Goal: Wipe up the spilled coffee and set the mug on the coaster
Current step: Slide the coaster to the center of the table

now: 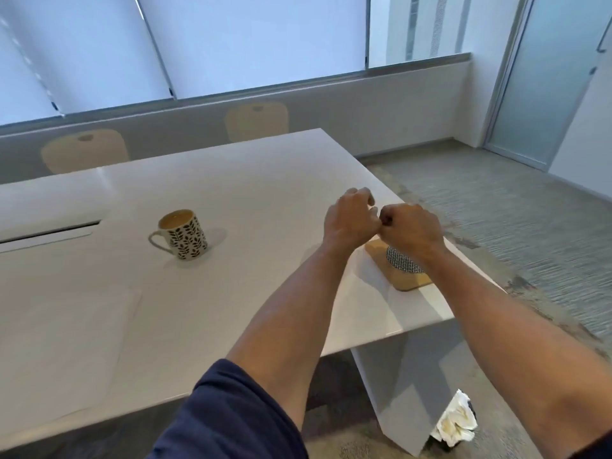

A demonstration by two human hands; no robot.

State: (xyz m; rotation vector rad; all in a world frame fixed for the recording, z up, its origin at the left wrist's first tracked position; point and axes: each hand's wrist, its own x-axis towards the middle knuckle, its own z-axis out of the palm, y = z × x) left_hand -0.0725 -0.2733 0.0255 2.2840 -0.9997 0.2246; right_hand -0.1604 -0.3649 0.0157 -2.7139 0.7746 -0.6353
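Observation:
A white mug with a black leaf pattern stands upright on the white table, handle to the left, with coffee inside. A square wooden coaster with a round black-and-white patterned centre lies near the table's right edge, partly hidden by my right wrist. My left hand and my right hand hover together above the table just beyond the coaster, knuckles touching, fingers curled, nothing visible in either. No spilled coffee shows on the tabletop.
Crumpled white tissues stained brown lie on the floor by the white table leg. A cable slot runs across the table's left side. Two pale chairs stand behind the table. Carpet lies to the right.

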